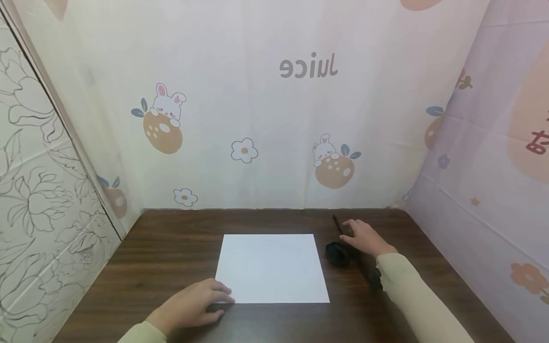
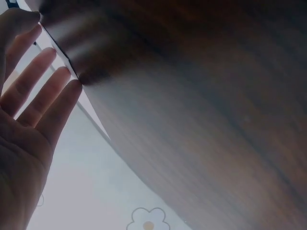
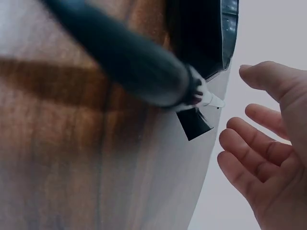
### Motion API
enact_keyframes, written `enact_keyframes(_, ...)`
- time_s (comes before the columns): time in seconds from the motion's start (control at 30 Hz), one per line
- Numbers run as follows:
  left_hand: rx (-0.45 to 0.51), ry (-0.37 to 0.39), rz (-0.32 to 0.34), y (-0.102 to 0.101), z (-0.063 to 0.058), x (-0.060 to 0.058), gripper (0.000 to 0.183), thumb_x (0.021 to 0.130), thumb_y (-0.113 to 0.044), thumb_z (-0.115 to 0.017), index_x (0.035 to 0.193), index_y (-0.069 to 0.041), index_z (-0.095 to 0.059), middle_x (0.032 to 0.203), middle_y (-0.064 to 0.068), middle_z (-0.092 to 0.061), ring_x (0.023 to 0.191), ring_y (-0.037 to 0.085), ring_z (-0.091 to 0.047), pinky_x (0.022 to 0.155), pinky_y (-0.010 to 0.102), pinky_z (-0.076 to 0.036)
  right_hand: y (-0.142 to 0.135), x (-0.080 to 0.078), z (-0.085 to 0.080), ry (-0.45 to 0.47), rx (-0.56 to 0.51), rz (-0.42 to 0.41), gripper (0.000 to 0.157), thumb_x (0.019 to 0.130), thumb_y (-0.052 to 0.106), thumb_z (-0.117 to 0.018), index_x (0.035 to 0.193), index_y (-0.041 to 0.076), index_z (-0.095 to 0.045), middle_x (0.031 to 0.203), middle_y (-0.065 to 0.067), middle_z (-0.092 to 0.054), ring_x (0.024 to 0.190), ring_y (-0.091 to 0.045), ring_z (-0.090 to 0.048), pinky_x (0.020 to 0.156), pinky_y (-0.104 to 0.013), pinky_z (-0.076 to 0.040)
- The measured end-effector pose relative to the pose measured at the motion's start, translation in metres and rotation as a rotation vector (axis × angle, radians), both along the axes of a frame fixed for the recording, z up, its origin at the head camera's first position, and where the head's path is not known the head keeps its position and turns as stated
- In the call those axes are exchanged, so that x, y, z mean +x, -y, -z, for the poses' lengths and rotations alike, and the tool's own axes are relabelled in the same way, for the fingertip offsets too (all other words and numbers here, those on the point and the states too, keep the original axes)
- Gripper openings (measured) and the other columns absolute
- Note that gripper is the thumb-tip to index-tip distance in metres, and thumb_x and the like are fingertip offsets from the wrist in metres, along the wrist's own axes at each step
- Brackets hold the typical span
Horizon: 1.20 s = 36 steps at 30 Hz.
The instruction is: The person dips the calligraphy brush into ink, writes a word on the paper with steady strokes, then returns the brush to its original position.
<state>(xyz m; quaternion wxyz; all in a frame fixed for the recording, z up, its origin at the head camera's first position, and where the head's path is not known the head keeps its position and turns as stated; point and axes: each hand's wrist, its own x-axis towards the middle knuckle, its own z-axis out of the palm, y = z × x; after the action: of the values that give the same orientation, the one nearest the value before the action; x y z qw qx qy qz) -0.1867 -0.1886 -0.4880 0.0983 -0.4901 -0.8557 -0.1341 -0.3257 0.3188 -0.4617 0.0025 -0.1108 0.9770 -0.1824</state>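
Note:
A blank white sheet of paper [image 1: 270, 267] lies flat on the dark wooden table. My left hand [image 1: 195, 302] rests on its near left corner, fingers fairly straight; the left wrist view shows these fingers [image 2: 57, 100] spread along the paper's edge. Beyond the sheet's right side, my right hand [image 1: 366, 237] hovers with thumb and fingers parted beside a thin dark stick [image 1: 337, 223]. Just in front sits a round black container [image 1: 337, 254]. A dark, pen-like rod with a whitish tip [image 3: 129, 62] looms blurred in the right wrist view, apart from the right hand.
The table [image 1: 171, 238] backs onto a printed curtain [image 1: 274, 114] with rabbits and flowers. Patterned sheets also hang at left and right. A long dark thing [image 1: 372, 276] lies near the right sleeve, partly hidden. A small flat black piece [image 3: 194, 124] shows beside the container.

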Motion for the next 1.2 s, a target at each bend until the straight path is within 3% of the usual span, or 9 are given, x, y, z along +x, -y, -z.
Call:
enact_keyframes(0.3, 0.000, -0.002, 0.005, -0.001, -0.001, 0.000, 0.026, 0.085, -0.018, -0.077, 0.111, -0.017, -0.076, 0.113, 0.000, -0.069, 0.107, 0.014, -0.062, 0.088, 0.032, -0.054, -0.001, -0.011, -0.002, 0.080, -0.012, -0.003, 0.050, 0.092, 0.024, -0.072, 0.128, -0.007, -0.057, 0.106, -0.017, -0.066, 0.092, -0.027, -0.064, 0.079, -0.047, -0.056)
enact_keyframes(0.7, -0.017, -0.024, -0.003, -0.004, -0.003, -0.002, 0.028, 0.084, -0.021, -0.077, 0.112, -0.015, -0.075, 0.115, 0.002, -0.068, 0.108, 0.016, -0.062, 0.091, 0.033, -0.053, 0.000, -0.019, -0.008, 0.166, 0.010, 0.033, 0.054, 0.092, 0.028, -0.072, 0.126, -0.010, -0.057, 0.124, -0.032, -0.058, 0.111, -0.046, -0.059, 0.089, -0.058, -0.050)
enact_keyframes(0.93, -0.025, -0.016, 0.003, -0.004, -0.004, -0.006, 0.028, 0.085, -0.022, -0.077, 0.112, -0.015, -0.075, 0.116, 0.003, -0.067, 0.109, 0.017, -0.062, 0.091, 0.033, -0.054, -0.002, -0.022, -0.007, 0.227, -0.028, 0.059, 0.053, 0.090, 0.024, -0.073, 0.128, -0.008, -0.056, 0.112, -0.024, -0.063, 0.085, -0.027, -0.065, 0.072, -0.045, -0.057)
enact_keyframes(1.2, -0.013, -0.052, 0.003, -0.004, 0.001, -0.007, 0.029, 0.084, -0.025, -0.079, 0.111, -0.015, -0.074, 0.115, 0.003, -0.067, 0.109, 0.016, -0.062, 0.092, 0.033, -0.053, -0.001, -0.020, -0.006, 0.251, -0.055, 0.068, 0.051, 0.089, 0.019, -0.073, 0.128, -0.008, -0.055, 0.110, -0.024, -0.063, 0.079, -0.025, -0.066, 0.068, -0.042, -0.057)
